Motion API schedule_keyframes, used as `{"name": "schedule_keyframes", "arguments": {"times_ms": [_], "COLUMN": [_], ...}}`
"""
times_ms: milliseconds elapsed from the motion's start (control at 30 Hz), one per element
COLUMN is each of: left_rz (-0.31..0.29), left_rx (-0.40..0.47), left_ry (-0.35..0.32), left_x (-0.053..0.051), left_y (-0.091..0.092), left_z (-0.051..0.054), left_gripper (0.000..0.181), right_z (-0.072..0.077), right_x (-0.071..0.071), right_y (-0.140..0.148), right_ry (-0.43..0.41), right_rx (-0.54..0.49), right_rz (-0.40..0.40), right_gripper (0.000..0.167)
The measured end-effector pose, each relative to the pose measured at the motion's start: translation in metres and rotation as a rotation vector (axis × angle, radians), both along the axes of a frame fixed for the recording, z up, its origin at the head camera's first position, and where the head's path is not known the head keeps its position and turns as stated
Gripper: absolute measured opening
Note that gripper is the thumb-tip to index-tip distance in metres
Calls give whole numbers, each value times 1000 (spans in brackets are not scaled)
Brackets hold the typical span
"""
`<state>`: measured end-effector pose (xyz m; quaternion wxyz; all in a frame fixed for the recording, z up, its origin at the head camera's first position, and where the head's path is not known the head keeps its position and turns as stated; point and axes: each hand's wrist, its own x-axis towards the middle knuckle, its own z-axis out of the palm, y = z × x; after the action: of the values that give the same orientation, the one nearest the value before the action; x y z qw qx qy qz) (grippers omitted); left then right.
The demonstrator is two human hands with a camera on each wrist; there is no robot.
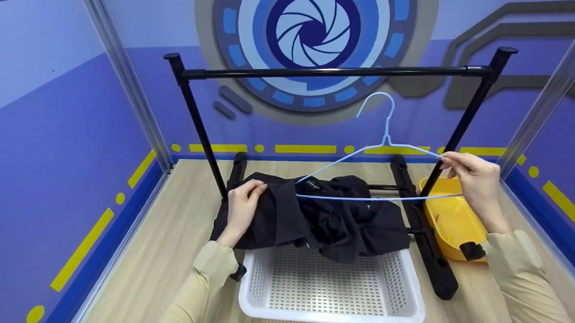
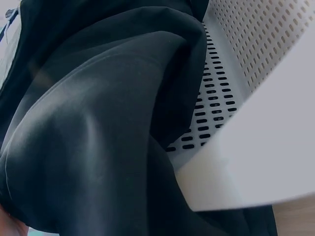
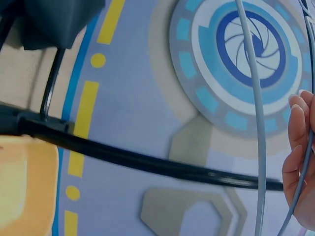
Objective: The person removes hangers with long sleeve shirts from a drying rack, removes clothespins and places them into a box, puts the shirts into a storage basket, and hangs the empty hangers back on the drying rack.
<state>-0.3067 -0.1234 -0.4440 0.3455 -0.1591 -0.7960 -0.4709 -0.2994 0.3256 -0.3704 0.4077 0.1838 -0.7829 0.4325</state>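
My left hand [image 1: 243, 204] pinches the edge of a black garment [image 1: 333, 226] bunched over the back of a white basket. A small label shows near the garment's opening. In my right hand [image 1: 475, 184] I hold a light blue wire hanger [image 1: 337, 198] by its right shoulder, hook upward. The hanger's left end disappears behind a fold at that opening. Dark cloth [image 2: 93, 128] fills most of the left wrist view, with a bit of finger [image 2: 11, 223] at the lower left corner. The right wrist view shows the hanger's wire [image 3: 258, 123] beside my fingers [image 3: 297, 123].
A black rack [image 1: 340, 73] stands behind the garment, its top bar above the hanger. The perforated white basket [image 1: 331, 318] sits in front on the wooden table [image 1: 143, 252]. At the right, beyond the rack's foot, lies a yellow tray [image 1: 452, 217].
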Motion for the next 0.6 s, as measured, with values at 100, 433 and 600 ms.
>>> {"name": "schedule_keyframes", "arguments": {"times_ms": [100, 433, 600], "left_rz": [13, -16, -28], "left_rx": [3, 18, 16], "left_ry": [1, -27, -31], "left_x": [1, 0, 2], "left_y": [-1, 2, 4], "left_z": [0, 2, 4], "left_gripper": [9, 11, 12], "right_z": [5, 13, 15], "right_x": [1, -3, -8], "right_y": [7, 2, -9], "right_ry": [21, 31, 2], "right_rx": [-22, -71, -117], "right_rz": [-25, -86, -125], "right_gripper": [9, 9, 9]}}
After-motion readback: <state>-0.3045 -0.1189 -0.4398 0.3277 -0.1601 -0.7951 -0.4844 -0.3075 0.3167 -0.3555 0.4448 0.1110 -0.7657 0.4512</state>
